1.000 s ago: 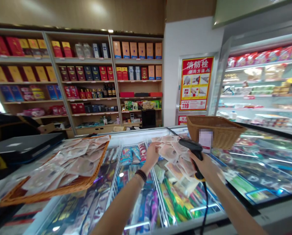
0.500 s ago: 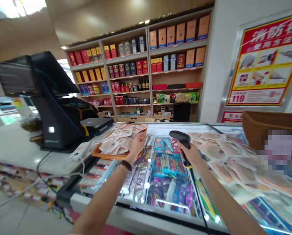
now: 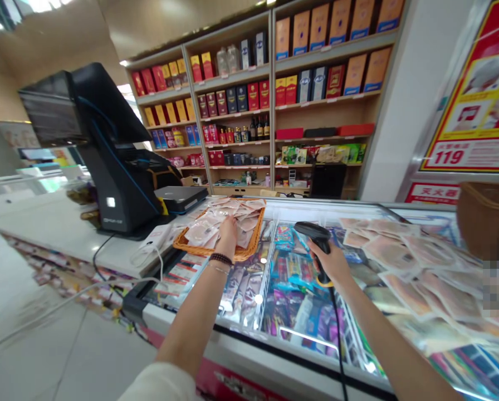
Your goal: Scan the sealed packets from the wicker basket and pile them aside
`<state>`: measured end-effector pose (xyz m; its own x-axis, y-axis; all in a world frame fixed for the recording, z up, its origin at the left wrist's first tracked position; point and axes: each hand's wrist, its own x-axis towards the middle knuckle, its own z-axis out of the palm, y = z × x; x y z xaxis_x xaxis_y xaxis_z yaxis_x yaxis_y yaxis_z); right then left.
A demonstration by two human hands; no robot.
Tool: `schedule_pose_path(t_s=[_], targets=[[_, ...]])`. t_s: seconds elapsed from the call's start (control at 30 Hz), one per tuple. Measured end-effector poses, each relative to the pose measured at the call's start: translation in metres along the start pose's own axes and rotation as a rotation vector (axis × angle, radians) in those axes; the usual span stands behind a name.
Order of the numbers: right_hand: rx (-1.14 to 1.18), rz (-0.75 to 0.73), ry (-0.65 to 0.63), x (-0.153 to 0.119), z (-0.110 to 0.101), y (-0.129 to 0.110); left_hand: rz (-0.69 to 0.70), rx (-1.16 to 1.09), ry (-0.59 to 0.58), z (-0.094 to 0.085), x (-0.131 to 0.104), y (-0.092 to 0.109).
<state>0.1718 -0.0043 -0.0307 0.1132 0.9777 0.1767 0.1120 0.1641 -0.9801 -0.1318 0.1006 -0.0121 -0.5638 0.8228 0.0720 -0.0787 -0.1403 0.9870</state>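
My left hand (image 3: 228,231), with a dark bead bracelet at its wrist, reaches into a shallow orange wicker basket (image 3: 249,253). Its fingers are curled down on the flat clear packets (image 3: 201,229) heaped there and seem to pinch one; the fingertips are partly hidden. In my right hand (image 3: 332,259) is a black handheld barcode scanner (image 3: 314,229), gripped by its handle, its head pointing left and its cord hanging down. The scanner is above the glass-topped freezer (image 3: 241,348). A spread of similar flat packets (image 3: 433,278) lies on the glass to the right.
Bagged frozen goods (image 3: 295,270) show through the freezer glass. On the left counter stand a black checkout terminal (image 3: 111,161), a dark flat box (image 3: 182,196) and a white cable (image 3: 107,284). A brown basket (image 3: 487,217) sits far right. Shelves of boxes (image 3: 249,100) line the back.
My left hand has moved from the basket's right side to the middle of its packets. My right hand still holds the scanner. The view has shifted.
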Motion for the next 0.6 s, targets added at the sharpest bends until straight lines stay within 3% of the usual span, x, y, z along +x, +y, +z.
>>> schedule_pose_path(t_s=[0.1,0.27,0.37,0.6], targets=[[0.012,-0.014,-0.009,-0.002,0.000,-0.002,-0.107,-0.068,-0.041,-0.003,-0.008,-0.001],[0.002,-0.036,-0.017,-0.004,0.004,0.000,-0.200,0.008,-0.306,-0.005,-0.027,-0.006],[0.014,-0.036,-0.008,-0.005,0.004,0.001,-0.072,0.316,-0.314,-0.002,-0.033,-0.002],[0.001,-0.025,0.005,-0.009,0.001,-0.003,0.450,0.876,-0.017,0.002,-0.024,0.017]])
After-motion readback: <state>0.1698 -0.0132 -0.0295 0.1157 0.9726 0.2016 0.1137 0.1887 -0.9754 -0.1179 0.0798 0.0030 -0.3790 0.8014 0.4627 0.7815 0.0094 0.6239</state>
